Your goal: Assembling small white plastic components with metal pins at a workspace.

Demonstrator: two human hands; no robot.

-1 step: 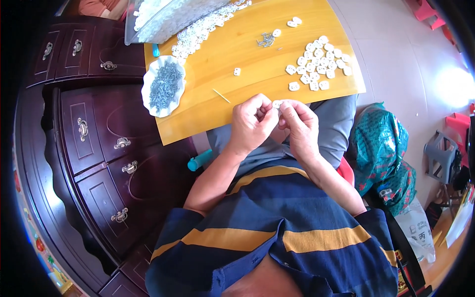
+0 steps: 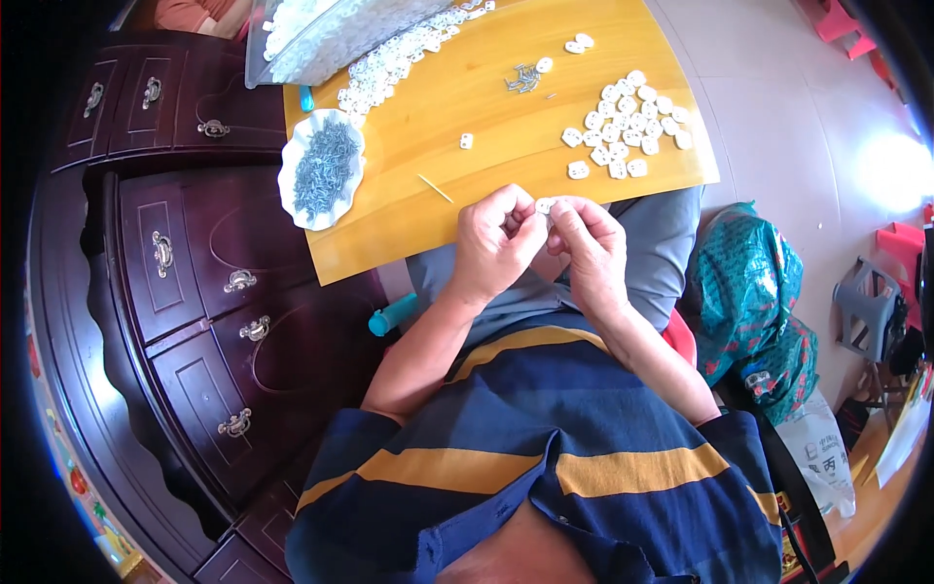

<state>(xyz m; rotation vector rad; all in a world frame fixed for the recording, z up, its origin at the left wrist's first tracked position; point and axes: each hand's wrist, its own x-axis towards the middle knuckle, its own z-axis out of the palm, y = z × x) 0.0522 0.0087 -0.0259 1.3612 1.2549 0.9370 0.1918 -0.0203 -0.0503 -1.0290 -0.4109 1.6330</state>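
My left hand (image 2: 491,243) and my right hand (image 2: 589,248) meet fingertip to fingertip just past the near edge of the yellow wooden table (image 2: 467,224). Both pinch a small white plastic piece (image 2: 545,205) between them; most of it is hidden by my fingers. A white scalloped dish (image 2: 292,190) full of small grey metal parts stands to the left of my hands. A heap of several white pieces (image 2: 628,136) lies on the table's right side. A thin wooden stick (image 2: 436,188) lies close to my left hand.
A clear container of white pieces (image 2: 331,29) spills a trail along the table's far edge. A few metal bits (image 2: 522,78) and one lone white piece (image 2: 466,141) lie mid-table. Dark wooden drawers (image 2: 195,292) stand left, a teal bag (image 2: 754,302) right, a blue cylinder (image 2: 392,314) below the table.
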